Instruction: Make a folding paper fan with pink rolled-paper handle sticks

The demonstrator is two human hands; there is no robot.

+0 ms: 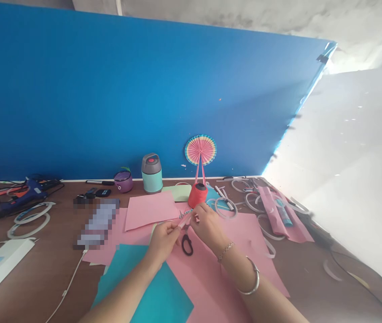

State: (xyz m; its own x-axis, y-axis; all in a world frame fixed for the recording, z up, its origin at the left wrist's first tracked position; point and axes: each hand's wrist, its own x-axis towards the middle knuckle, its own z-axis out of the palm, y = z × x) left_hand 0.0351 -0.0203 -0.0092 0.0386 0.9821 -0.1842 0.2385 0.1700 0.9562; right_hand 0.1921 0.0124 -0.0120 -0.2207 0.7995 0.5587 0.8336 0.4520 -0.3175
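Observation:
Between my two hands is a narrow folded pink paper strip [184, 220], with a bluish edge at its far end. My left hand [164, 238] pinches its near end with thumb and fingers. At the other side, the fingers of my right hand [208, 225] are bent and closed on the strip. Scissors [187, 246] with dark handles lie just below, their blades partly hidden by my hands. Right behind stands a red thread spool [197, 195]. Pink paper sheets [211, 278] and a teal sheet [144, 287] lie under my forearms.
A round pleated paper fan [201, 150] stands against the blue partition [127, 89]. Along the back are a turquoise flask [152, 175] and a purple pot [123, 181]. Tape rings [226, 208] lie right; a glue gun [26, 195] and power strip [4, 267] lie left.

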